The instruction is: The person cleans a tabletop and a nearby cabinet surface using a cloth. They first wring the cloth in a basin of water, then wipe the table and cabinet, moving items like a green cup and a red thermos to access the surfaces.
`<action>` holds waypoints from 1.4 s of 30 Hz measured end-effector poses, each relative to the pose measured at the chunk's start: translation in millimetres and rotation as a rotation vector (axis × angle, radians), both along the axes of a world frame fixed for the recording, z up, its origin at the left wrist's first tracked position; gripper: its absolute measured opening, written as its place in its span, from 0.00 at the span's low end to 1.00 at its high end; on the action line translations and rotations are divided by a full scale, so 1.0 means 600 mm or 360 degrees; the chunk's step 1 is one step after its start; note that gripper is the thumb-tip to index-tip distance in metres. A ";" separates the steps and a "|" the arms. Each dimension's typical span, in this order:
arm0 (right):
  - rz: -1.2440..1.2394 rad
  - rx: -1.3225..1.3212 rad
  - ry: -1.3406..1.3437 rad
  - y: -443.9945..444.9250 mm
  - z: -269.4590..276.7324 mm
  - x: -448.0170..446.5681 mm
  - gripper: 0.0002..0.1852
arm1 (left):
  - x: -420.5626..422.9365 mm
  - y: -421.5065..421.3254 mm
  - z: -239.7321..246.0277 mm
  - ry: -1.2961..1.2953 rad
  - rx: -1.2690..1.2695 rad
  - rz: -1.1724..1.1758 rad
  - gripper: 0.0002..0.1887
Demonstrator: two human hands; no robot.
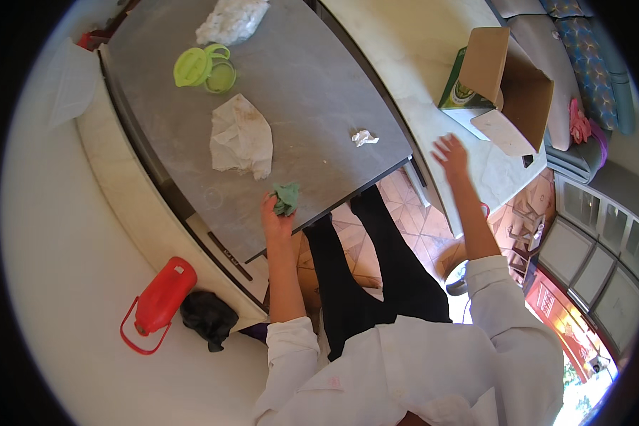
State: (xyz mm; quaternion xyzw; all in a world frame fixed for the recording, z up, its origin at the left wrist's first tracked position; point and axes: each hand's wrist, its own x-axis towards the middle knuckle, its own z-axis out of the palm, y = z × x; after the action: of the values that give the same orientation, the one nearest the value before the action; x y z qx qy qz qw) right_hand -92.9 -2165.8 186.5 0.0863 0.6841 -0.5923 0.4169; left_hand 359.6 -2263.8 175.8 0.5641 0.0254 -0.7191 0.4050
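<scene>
My left hand (277, 215) holds a crumpled green cloth (286, 198) over the near edge of the grey tabletop (309, 106). Farther in lies a spread white cloth (240, 136) with brownish stains. My right hand (451, 153) hovers with fingers apart above the pale marble-patterned surface on the right, holding nothing. The nearest thing to it is an open cardboard box (527, 96) with green printed sides. A crumpled white tissue (364, 138) rests on the grey tabletop between my hands.
A glass jug with a lime-green lid (193, 67) and a clear bag of white pieces (233, 20) stand at the table's far part. At left are a red thermos flask (166, 295) and a black plastic bag (209, 318). A sofa (538, 69) lies beyond the box.
</scene>
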 end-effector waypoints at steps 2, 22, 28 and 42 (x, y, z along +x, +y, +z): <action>0.0707 0.0319 0.0611 -0.030 -0.035 0.101 0.19 | 0.012 -0.002 -0.018 -0.0056 0.0064 0.0033 0.17; 0.2354 -0.0209 0.2512 -0.504 -0.230 0.666 0.47 | 0.239 0.007 -0.123 -0.0447 0.0034 0.0240 0.17; 0.2389 -0.0470 0.2515 -0.424 -0.278 0.644 0.33 | 0.270 -0.066 -0.073 -0.1577 0.0093 -0.0545 0.32; 0.1693 -0.0484 0.2339 -0.384 -0.136 0.558 0.22 | 0.322 -0.127 -0.099 -0.2362 -0.0219 -0.0981 0.40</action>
State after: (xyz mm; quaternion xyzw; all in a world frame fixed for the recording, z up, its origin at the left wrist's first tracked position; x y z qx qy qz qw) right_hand 242.1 -2396.0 104.9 -0.6936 0.6413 -0.3119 0.1017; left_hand 553.1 -2339.8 116.4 0.8500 -0.4513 -0.2364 0.1337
